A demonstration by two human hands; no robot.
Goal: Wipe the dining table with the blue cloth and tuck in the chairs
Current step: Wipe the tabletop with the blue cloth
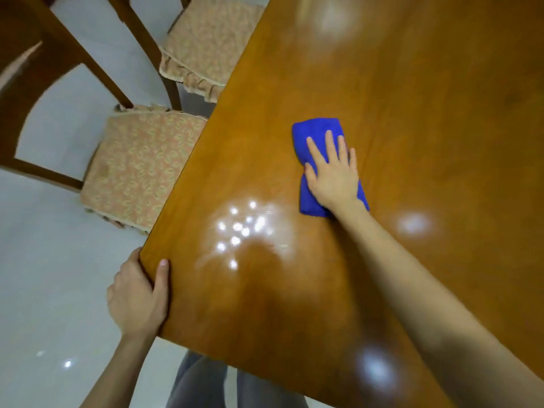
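The folded blue cloth [316, 136] lies on the glossy brown dining table [412, 128], a little in from its left side. My right hand [332, 172] presses flat on the cloth with fingers spread, covering its near half. My left hand [138, 293] grips the table's near left corner, thumb on top and fingers under the edge. Two wooden chairs with patterned seat cushions stand along the left side: the nearer chair [138, 166] has its seat mostly out from under the table, and the farther chair [206, 39] is partly under the edge.
Pale shiny floor [44, 275] spreads to the left of the table and under the chairs. My legs in grey trousers [203, 384] stand at the table's near edge. Ceiling lights reflect as bright spots on the tabletop.
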